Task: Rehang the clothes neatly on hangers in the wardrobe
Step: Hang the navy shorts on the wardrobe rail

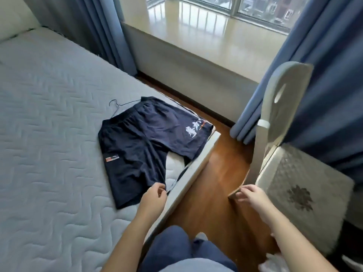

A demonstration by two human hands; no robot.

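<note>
While dark navy shorts are lying spread flat on the quilted mattress near its corner, their nearest hem is being pinched by the left hand. A thin wire hanger is lying at the waistband. The right hand is being held loosely uncurled, grasping nothing, off the mattress beside a white chair.

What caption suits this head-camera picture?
Left hand pinching the hem of navy shorts spread on the mattress, wire hanger beside them.
</note>
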